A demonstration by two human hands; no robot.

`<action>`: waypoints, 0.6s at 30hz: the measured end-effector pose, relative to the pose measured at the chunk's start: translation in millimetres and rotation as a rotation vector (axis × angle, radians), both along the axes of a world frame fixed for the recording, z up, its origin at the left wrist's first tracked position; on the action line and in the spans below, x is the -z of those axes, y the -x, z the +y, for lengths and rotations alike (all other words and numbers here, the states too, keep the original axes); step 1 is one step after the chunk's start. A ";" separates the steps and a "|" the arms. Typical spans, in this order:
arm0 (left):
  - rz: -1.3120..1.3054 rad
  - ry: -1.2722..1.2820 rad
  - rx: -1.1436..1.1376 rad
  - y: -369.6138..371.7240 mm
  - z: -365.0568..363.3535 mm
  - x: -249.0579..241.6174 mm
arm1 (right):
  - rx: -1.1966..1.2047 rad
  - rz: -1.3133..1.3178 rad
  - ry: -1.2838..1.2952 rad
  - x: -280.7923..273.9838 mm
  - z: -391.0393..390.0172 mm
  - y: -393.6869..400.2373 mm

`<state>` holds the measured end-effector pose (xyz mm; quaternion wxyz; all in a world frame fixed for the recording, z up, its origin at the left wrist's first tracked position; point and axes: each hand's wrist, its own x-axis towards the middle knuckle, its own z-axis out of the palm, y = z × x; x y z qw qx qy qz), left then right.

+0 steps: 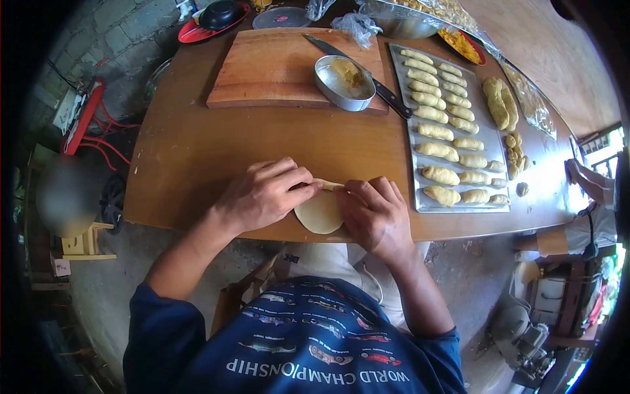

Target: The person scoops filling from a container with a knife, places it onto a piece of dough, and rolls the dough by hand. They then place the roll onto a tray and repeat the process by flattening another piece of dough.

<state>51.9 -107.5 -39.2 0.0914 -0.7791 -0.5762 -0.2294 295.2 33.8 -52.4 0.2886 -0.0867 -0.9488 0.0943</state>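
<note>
Look first at the dough round [319, 215], flat on the table [190, 151] just inside its near edge, between left hand [266, 192] and right hand [373, 213]. Notice the far rim, folded into a narrow roll (only a short stretch in sight), its long axis running crosswise from hand to hand. Call neither hand nearer: in contact with both, at opposite ends of that roll. From the left hand, find the round rightward and slightly toward the body; from the right hand, leftward. See the left hand half curled, with thumb and forefinger closed on the roll; see the right hand curled tighter on the other end, with fingertips partly hidden. Farther out, find the cutting board [262, 72], metal pan [338, 97] and knife [392, 100] beyond, and the tray [492, 143] of shaped rolls [437, 151] to the right.
</note>
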 end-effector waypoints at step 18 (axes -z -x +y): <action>-0.191 0.137 0.054 -0.3 -5.7 -18.7 | 0.017 -0.048 0.114 -5.4 -9.7 -8.9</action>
